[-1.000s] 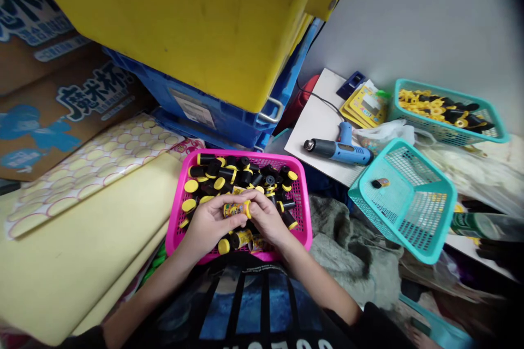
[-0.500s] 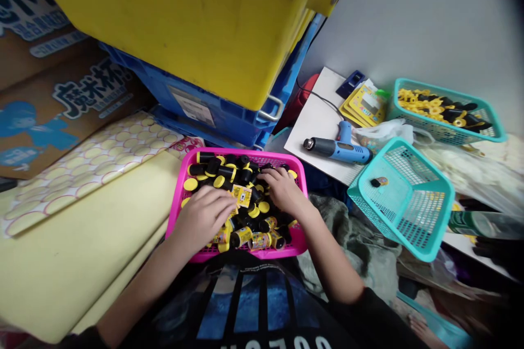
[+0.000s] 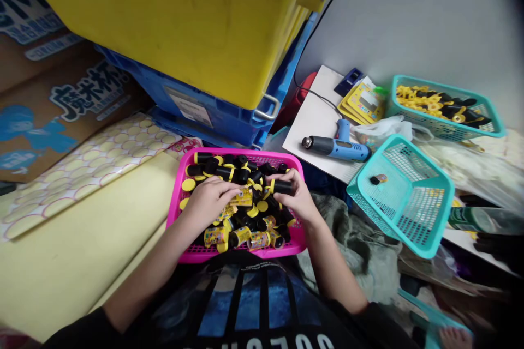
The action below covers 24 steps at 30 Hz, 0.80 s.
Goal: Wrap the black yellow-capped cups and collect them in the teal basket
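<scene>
1. The left hand (image 3: pixel 208 202) and the right hand (image 3: pixel 295 197) are held apart, just beside each other, over the magenta plastic mesh basket (image 3: pixel 241 151).
2. A black cylinder with a yellow band (image 3: pixel 283 187) is gripped by the right hand; a yellow-labelled cylinder (image 3: pixel 241 197) is touched by the left.
3. Loose cylinders could be spilled over the rim if the heap is pressed.
4. Since the earlier frame, the hands have been drawn closer.
</scene>
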Each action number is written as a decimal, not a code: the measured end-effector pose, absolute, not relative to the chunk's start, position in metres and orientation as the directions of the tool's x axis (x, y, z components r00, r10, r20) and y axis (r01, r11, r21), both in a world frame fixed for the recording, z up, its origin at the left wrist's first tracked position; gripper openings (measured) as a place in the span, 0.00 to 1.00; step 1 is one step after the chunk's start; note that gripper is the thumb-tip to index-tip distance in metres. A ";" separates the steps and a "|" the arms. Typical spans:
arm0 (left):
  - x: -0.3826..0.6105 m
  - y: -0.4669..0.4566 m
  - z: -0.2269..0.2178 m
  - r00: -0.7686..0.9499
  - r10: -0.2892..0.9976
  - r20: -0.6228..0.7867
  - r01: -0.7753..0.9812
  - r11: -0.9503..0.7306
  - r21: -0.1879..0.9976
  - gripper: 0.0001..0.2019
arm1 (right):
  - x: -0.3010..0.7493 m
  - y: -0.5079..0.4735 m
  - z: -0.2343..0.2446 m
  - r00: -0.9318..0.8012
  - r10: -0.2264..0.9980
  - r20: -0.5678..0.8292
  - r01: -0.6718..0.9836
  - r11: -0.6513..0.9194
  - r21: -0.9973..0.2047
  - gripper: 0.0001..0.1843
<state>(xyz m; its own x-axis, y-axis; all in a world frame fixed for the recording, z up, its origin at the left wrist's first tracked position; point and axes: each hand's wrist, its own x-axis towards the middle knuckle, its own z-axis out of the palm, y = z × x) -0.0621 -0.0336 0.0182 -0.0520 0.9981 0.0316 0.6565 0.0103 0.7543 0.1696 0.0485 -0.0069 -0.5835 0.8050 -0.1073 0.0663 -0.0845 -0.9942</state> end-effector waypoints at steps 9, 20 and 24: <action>-0.079 -0.049 0.035 -0.320 0.947 -0.032 0.457 0.183 0.870 0.20 | 0.147 0.043 -0.008 -0.585 0.783 -0.212 -0.080 -0.316 -0.945 0.33; -0.054 -0.055 0.050 0.290 0.880 -0.377 -0.897 0.387 0.213 0.23 | 0.122 0.035 0.042 -0.748 0.663 -0.047 -0.179 -0.269 -0.946 0.32; -0.045 -0.057 0.043 0.324 0.864 -0.385 -0.918 0.385 0.093 0.10 | 0.115 0.045 0.052 -0.851 0.506 0.141 -0.167 -0.006 -0.986 0.29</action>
